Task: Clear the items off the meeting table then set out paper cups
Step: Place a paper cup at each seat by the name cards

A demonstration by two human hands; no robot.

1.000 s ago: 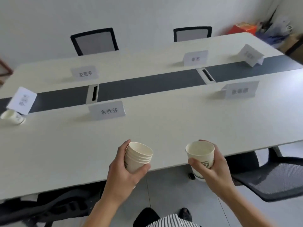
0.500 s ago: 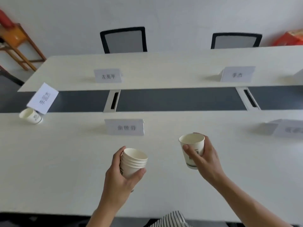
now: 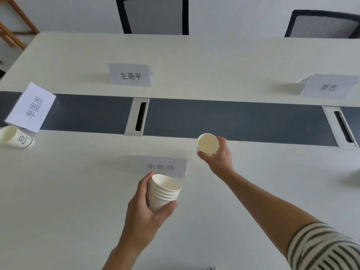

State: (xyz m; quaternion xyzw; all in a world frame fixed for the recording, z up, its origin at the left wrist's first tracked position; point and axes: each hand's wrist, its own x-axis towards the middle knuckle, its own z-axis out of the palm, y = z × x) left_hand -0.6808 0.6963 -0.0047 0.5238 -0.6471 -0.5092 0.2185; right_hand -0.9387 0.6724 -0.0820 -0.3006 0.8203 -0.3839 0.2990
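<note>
My left hand grips a stack of several nested white paper cups above the near side of the white meeting table. My right hand holds a single paper cup from below, stretched forward to the right of the nearest name card, close to the dark centre strip. Whether the single cup touches the table I cannot tell. Another paper cup with a green logo stands at the far left, beside a tilted name card.
Two more name cards stand on the far half of the table. Two cable slots sit in the centre strip. Two black mesh chairs stand behind the table, a wooden frame at the far left.
My right hand has carried the single cup forward over the table to beside the nearest name card. My view has moved closer and to the left; the left hand still holds the stack.
</note>
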